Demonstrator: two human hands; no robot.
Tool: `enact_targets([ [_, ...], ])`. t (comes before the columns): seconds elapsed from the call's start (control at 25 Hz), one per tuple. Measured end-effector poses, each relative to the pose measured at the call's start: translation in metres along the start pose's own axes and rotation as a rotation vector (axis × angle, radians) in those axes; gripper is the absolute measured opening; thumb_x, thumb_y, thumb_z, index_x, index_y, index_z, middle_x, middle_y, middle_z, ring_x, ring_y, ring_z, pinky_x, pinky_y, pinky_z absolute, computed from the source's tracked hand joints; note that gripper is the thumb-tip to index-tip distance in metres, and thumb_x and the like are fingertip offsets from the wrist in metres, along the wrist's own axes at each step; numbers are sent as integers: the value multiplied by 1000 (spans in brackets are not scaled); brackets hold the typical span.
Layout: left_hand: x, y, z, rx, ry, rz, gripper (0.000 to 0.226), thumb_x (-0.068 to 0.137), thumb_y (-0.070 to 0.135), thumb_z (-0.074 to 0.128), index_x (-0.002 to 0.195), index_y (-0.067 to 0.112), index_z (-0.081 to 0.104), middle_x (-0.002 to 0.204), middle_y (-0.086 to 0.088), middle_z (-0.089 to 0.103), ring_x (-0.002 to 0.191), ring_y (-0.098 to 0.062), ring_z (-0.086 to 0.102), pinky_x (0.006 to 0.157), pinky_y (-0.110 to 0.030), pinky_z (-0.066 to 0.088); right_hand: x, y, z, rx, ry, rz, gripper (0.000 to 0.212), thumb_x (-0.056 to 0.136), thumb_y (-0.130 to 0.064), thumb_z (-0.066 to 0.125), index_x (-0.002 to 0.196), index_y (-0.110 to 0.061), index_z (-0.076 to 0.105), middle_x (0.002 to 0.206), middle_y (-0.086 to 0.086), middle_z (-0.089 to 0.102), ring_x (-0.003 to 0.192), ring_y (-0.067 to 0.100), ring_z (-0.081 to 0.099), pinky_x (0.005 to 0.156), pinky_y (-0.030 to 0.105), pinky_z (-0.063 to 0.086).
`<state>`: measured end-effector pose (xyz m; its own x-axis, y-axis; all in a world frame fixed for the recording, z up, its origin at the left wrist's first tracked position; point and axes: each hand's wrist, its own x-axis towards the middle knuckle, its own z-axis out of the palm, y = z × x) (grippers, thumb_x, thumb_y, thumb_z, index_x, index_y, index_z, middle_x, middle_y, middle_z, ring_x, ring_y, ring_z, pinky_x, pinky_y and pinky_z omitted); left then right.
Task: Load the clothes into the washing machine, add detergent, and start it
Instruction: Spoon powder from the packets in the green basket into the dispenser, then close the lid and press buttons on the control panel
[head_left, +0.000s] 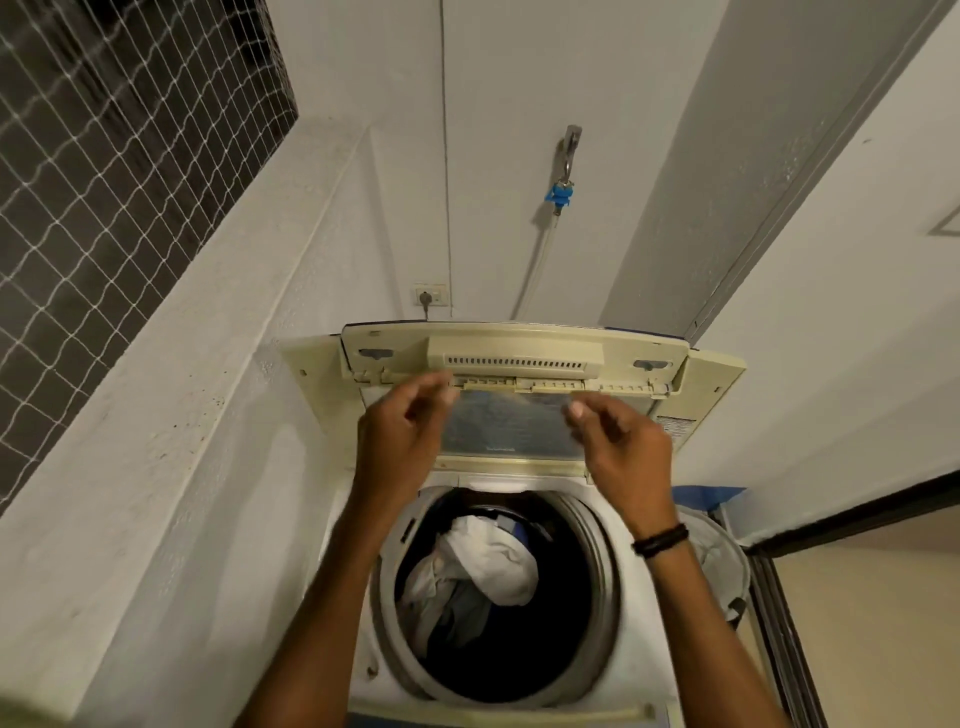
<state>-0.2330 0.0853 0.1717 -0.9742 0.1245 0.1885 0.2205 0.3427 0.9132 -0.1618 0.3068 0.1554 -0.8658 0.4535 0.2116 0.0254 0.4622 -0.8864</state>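
A cream top-loading washing machine (358, 597) stands below me with its folding lid (514, 358) raised against the back wall. White and bluish-grey clothes (483, 566) lie in the dark drum. My left hand (402, 441) and my right hand (618, 449) hover in front of the lid's clear window (506, 423), fingers loosely curled, blurred, holding nothing. A black band sits on my right wrist. No detergent is in view.
A white ledge (171, 395) with a netted window (104, 156) runs along the left. A tap (563, 182) with a blue fitting and a hose, and a wall socket (432, 297), are behind the machine. A grey basket (719, 556) stands at the right, by a doorway.
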Motion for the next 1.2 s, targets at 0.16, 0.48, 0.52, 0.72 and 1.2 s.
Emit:
enact_targets([
  [0.16, 62, 45, 2, 411, 204, 291, 34, 97, 45, 50, 116, 24, 68, 121, 7, 67, 116, -15, 54, 96, -30, 40, 54, -55, -6, -261, 210, -323, 26, 96, -33, 56, 106, -15, 72, 99, 0, 74, 92, 14, 65, 85, 29, 48],
  [0.48, 64, 32, 5, 858, -131, 126, 72, 92, 74, 19, 109, 23, 67, 113, -3, 69, 107, -25, 57, 93, -43, 33, 80, -45, -3, -816, -174, -260, 71, 88, -76, 28, 94, -17, 68, 81, 6, 70, 79, 27, 64, 85, 43, 47],
  [0.52, 54, 34, 1, 859, -152, 129, 73, 90, 77, 21, 108, 23, 66, 112, -1, 69, 106, -24, 56, 91, -43, 32, 71, -47, -7, -807, -199, -263, 71, 86, -78, 30, 91, -17, 67, 77, 5, 68, 78, 27, 64, 85, 43, 45],
  [0.72, -21, 33, -20, 883, -277, 101, 69, 80, 86, 32, 109, 32, 64, 112, 4, 67, 110, -22, 50, 89, -42, 30, -6, -41, -27, -835, -231, -300, 74, 80, -83, 29, 89, -22, 70, 72, 3, 66, 80, 29, 62, 79, 41, 42],
  [1.2, -202, -53, -17, 894, -521, 1, 53, 66, 81, 57, 77, 30, 55, 85, 12, 57, 106, -15, 43, 83, -36, 33, -209, 55, -18, -743, -364, -113, 49, 68, -75, 62, 65, -28, 51, 72, -6, 56, 88, 23, 43, 72, 34, 28],
])
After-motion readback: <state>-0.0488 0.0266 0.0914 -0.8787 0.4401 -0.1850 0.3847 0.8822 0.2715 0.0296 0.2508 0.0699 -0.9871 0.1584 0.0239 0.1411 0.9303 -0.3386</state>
